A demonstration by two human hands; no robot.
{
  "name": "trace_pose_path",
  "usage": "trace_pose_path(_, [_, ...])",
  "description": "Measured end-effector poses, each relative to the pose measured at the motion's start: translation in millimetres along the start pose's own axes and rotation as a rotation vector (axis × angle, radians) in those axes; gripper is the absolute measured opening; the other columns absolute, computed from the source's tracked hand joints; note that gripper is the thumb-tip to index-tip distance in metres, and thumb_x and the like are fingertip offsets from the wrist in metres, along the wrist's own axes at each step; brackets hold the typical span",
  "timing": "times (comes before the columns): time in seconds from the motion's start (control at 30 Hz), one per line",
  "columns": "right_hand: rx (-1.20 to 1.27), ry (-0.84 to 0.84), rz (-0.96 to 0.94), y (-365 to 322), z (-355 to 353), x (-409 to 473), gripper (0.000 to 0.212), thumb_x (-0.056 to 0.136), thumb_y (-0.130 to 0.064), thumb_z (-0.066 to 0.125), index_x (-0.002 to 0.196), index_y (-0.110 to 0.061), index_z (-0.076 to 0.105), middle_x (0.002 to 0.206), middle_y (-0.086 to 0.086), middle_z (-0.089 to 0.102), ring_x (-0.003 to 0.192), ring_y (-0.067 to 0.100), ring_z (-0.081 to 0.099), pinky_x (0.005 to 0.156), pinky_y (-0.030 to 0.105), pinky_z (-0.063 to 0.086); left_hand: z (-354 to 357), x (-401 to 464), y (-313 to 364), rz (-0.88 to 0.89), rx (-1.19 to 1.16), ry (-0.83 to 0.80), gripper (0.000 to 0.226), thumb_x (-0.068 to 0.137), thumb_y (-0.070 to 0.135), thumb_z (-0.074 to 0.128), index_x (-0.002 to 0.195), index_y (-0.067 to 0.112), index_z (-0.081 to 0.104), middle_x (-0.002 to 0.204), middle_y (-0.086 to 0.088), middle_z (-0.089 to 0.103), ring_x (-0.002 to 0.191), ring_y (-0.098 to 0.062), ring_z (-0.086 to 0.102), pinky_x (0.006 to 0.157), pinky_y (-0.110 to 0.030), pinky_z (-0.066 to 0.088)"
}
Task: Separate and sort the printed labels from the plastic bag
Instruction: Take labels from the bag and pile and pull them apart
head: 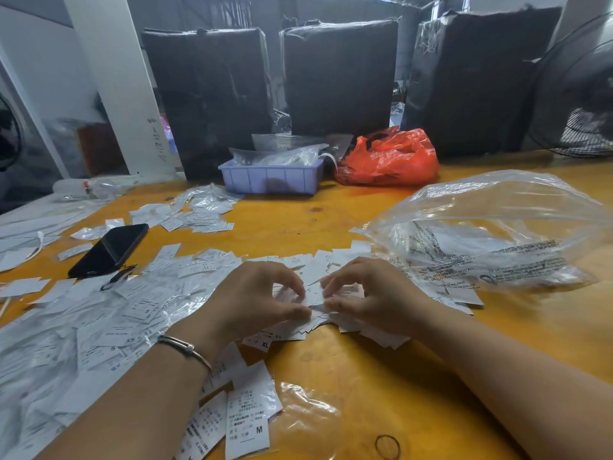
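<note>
Labels everywhere, and from the head view, the only one we have, we are right in the thick of them. Our left hand [262,293] and right hand [368,293] meet over the middle of the label heap [298,322] on the yellow table [348,366], fingers curled, both pinching at the same few printed slips between them. The clear plastic bag [491,234] lies open on its side just right of our hands, some labels apparently inside it.

To do this well, we would fan the pinched slips apart with the thumbs, read the size letter, and drop each onto its own pile (an M label [248,423] and an XL label [262,343] lie near the left wrist, so piles seem to be forming). Slow peeling, we judge, since thin slips cling together.

What we cannot read: the slips in our fingers are blurred, their sizes unknown, and how many we hold is hidden. The bag's crinkles mask how much remains inside.
</note>
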State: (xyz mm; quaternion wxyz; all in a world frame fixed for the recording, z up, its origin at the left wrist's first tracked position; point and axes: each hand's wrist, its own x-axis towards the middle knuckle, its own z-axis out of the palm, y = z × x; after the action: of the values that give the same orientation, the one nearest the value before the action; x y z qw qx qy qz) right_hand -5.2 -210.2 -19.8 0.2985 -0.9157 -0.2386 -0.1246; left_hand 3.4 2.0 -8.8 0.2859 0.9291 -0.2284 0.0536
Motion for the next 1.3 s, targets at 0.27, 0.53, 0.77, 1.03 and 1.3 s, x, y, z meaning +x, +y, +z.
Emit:
trace_pose_path(0.27, [-0.073,0.382,0.196,22.6,-29.4,1.1,0.013,0.085,-0.02,0.062,0.085,-0.015,0.074,0.08,0.001,0.073,0.074,0.017,0.067,0.074,0.04,0.055,-3.9,-1.8,1.8,0.012,-0.084,0.003,0.016,0.071,0.042,0.078,0.077,0.027,0.075,0.093,0.018,0.073,0.095,0.004,0.064,0.09,-0.032,0.055])
trace_pose_path(0.53, [-0.51,0.479,0.792,72.0,-59.6,-1.8,0.025,0.086,-0.015,0.054,0.103,0.001,0.059,0.113,0.021,0.053,0.107,0.037,0.045,0.087,0.042,0.037,0.5,0.0,4.5,-0.014,-0.147,0.228,0.006,0.083,0.017,0.072,0.081,0.023,0.072,0.103,0.012,0.072,0.1,-0.002,0.063,0.09,-0.025,0.05])
trace_pose_path(0.77, [-0.429,0.366,0.848,84.1,-60.1,-3.7,0.009,0.083,0.0,0.053,0.086,0.003,0.061,0.097,0.026,0.053,0.083,0.036,0.049,0.072,0.04,0.042,-6.2,-2.1,7.4,-0.015,-0.351,0.344,0.013,0.079,0.007,0.074,0.076,0.018,0.069,0.087,0.012,0.075,0.087,0.0,0.068,0.074,-0.016,0.052])
trace_pose_path(1.03, [-0.391,0.699,0.708,79.4,-61.3,-3.7,0.021,0.088,-0.017,0.057,0.094,-0.001,0.069,0.104,0.022,0.062,0.103,0.041,0.049,0.084,0.044,0.044,-7.9,0.3,8.0,-0.083,-0.644,0.363,0.007,0.08,0.013,0.075,0.08,0.017,0.07,0.083,0.002,0.076,0.083,-0.009,0.07,0.066,-0.014,0.052])
trace_pose_path(1.3, [0.143,0.858,0.639,66.9,-61.5,0.0,0.018,0.081,-0.014,0.062,0.08,0.003,0.068,0.083,0.023,0.068,0.072,0.033,0.061,0.064,0.036,0.052,-3.1,-0.2,12.8,-0.113,-0.661,0.208,0.005,0.082,0.007,0.073,0.085,0.011,0.072,0.086,-0.002,0.077,0.088,-0.016,0.072,0.081,-0.027,0.054])
